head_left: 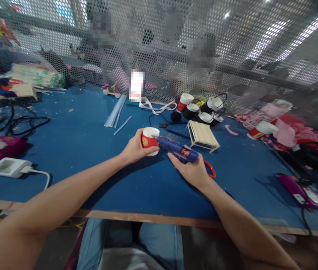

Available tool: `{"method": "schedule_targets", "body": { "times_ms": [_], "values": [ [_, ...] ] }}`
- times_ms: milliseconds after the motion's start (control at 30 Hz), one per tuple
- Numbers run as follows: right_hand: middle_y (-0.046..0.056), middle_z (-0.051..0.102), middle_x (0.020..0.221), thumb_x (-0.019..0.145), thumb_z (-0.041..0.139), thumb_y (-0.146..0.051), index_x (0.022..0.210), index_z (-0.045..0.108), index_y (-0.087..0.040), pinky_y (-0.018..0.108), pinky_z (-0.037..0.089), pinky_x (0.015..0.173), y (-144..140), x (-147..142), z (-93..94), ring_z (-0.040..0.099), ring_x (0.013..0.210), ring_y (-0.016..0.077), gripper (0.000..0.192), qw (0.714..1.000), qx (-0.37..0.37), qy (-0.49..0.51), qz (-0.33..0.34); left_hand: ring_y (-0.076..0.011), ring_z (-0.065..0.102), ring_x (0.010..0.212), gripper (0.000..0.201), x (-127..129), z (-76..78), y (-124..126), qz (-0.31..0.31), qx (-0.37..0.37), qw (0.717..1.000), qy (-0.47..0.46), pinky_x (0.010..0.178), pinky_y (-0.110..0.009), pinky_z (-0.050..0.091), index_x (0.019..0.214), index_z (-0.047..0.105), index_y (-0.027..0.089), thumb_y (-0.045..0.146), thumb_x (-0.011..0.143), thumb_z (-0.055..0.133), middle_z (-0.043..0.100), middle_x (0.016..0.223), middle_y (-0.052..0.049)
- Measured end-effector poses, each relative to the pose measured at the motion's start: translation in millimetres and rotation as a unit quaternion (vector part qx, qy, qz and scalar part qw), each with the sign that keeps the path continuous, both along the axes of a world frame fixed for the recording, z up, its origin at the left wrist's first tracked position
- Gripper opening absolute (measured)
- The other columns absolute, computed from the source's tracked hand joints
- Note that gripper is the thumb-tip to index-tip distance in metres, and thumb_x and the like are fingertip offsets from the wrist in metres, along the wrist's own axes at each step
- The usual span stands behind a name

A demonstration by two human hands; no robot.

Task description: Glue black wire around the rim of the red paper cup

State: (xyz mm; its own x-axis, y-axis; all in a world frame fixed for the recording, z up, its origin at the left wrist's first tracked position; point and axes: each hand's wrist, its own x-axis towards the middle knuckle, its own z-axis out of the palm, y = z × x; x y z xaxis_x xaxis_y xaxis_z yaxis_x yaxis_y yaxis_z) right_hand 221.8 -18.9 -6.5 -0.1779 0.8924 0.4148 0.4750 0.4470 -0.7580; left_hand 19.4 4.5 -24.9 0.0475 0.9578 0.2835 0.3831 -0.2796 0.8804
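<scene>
My left hand [135,149] grips a small paper cup [150,140], white with a red band, tilted on its side just above the blue table [91,150]. My right hand [193,171] holds a blue glue gun [177,149] with a red loop at the trigger. The gun's nozzle points left and touches the cup's rim. Both forearms reach in from the near edge of the table.
A small frame of wooden sticks [202,135] stands just right of the gun. Several red, black and white cups [201,107] sit behind it. Clear glue sticks [115,111] lie at the back centre. A white power adapter [9,167] and black cables [23,125] lie left, pink scraps [288,129] right. A perforated metal screen [175,45] walls the back.
</scene>
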Motion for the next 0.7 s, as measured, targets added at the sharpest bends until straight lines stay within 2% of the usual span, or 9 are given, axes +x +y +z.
{"method": "schedule_targets", "body": {
  "times_ms": [467, 700],
  "values": [
    [0.0, 0.061, 0.062, 0.073, 0.063, -0.035, 0.073, 0.057, -0.019, 0.028, 0.051, 0.059, 0.3, 2.2, 6.3, 0.058, 0.055, 0.0149, 0.017, 0.998, 0.03, -0.055, 0.009, -0.0225, 0.058, 0.096, 0.069, -2.6, -4.5, 3.4, -0.003, 0.014, 1.0, -0.01, 0.084, -0.038, 0.047, 0.116, 0.041, 0.017, 0.048, 0.061, 0.07, 0.059, 0.108, -0.01],
    [0.002, 0.062, 0.062, 0.073, 0.063, -0.036, 0.072, 0.058, -0.018, 0.029, 0.05, 0.054, 0.0, 1.1, 11.0, 0.059, 0.054, 0.0159, 0.019, 0.999, 0.007, -0.038, -0.003, -0.0229, 0.058, 0.097, 0.069, -3.5, -4.7, 4.6, -0.001, 0.01, 1.0, -0.017, 0.084, -0.038, 0.047, 0.115, 0.041, 0.017, 0.048, 0.061, 0.071, 0.059, 0.108, -0.01]
  ]
}}
